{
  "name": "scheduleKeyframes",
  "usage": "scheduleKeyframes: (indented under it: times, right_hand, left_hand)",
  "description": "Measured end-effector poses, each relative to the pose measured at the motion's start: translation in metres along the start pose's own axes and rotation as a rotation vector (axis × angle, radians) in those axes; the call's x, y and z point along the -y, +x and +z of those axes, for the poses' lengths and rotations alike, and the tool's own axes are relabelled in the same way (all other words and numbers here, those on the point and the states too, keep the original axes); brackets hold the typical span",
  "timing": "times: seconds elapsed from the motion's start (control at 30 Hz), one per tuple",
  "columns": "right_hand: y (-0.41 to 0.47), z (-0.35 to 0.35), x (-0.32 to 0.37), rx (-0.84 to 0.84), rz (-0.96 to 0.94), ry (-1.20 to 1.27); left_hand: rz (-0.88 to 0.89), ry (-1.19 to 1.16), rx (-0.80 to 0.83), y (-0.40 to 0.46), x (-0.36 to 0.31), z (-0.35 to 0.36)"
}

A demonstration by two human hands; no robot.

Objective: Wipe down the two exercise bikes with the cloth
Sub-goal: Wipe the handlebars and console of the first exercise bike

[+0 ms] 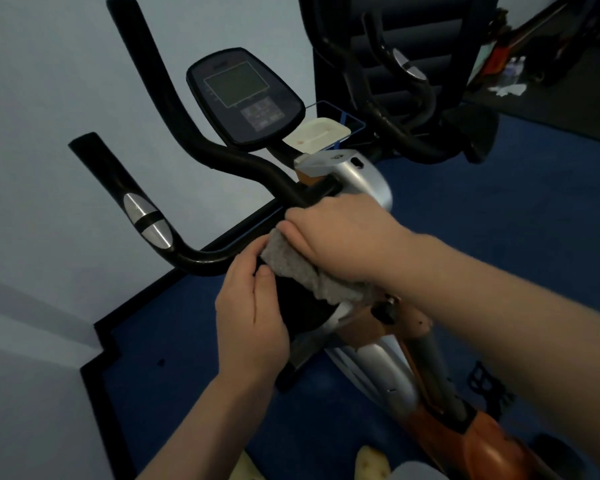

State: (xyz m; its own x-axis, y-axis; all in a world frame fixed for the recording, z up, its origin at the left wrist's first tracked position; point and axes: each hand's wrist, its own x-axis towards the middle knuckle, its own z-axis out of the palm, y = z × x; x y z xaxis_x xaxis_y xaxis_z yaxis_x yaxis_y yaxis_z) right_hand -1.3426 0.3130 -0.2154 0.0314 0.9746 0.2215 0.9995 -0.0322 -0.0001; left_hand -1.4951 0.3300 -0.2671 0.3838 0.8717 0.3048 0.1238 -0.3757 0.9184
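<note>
The right hand (pixel 340 237) is pressing the grey cloth (pixel 312 275) on the near bike's (pixel 371 368) black post, fingers curling over it to rub. The left hand (pixel 253 313) is gripping the post, likely keeping it steady. The second bike (pixel 406 109) is waiting behind.

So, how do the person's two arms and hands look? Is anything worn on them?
Both forearms are bare as far as the picture shows: no sleeves, no gloves. The left hand and the right hand show no rings, and no watch or band is seen on either wrist. The nails look short and plain. The upper arms are out of the picture.
</note>
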Motion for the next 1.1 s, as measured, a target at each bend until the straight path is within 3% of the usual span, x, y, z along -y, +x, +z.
scheduleKeyframes:
  times: [0.07, 0.13, 0.2, 0.23, 0.33, 0.43, 0.53, 0.63, 0.67, 0.77, 0.83, 0.97, 1.1]
  right_hand:
    - [-0.013, 0.012, 0.012, -0.163, 0.214, 0.143]
    - [-0.042, 0.022, 0.033, -0.323, 0.483, 0.498]
    - [-0.060, 0.026, 0.043, -0.300, 0.588, 0.753]
    - [-0.059, 0.024, 0.038, -0.269, 0.539, 0.668]
    - [-0.032, 0.013, 0.012, -0.197, 0.185, 0.111]
    - [-0.004, 0.005, 0.003, -0.140, 0.028, -0.027]
    - [-0.027, 0.027, 0.023, -0.430, 0.307, 0.320]
    - [-0.063, 0.048, 0.053, -0.422, 0.699, 1.039]
    - [-0.069, 0.053, 0.056, -0.423, 0.719, 1.074]
    - [-0.060, 0.042, 0.042, -0.442, 0.528, 0.796]
    - [-0.045, 0.032, 0.032, -0.447, 0.496, 0.723]
    - [-0.039, 0.039, 0.051, -0.622, 0.743, 0.915]
    - [-0.049, 0.059, 0.107, -0.862, 1.056, 1.333]
  left_hand:
    - [0.014, -0.009, -0.001, -0.001, 0.000, 0.000]
    - [0.023, 0.010, -0.001, -0.001, 0.001, 0.000]
    - [0.015, 0.019, -0.007, -0.001, 0.002, 0.000]
    - [0.012, 0.023, -0.007, 0.000, 0.002, 0.000]
    - [0.024, 0.018, 0.010, 0.000, 0.001, -0.001]
    - [0.036, -0.001, 0.016, 0.001, 0.000, -0.001]
    - [0.043, 0.000, 0.029, -0.001, 0.000, -0.002]
    - [0.014, 0.021, 0.023, -0.001, 0.000, -0.003]
    - [0.009, 0.032, 0.023, -0.001, 0.000, -0.004]
    - [-0.004, 0.057, 0.038, 0.001, 0.000, -0.005]
    - [-0.001, 0.032, 0.038, 0.001, -0.001, -0.005]
    - [-0.006, -0.015, 0.061, 0.000, 0.000, -0.003]
    - [-0.012, 0.006, 0.167, 0.004, 0.005, -0.012]
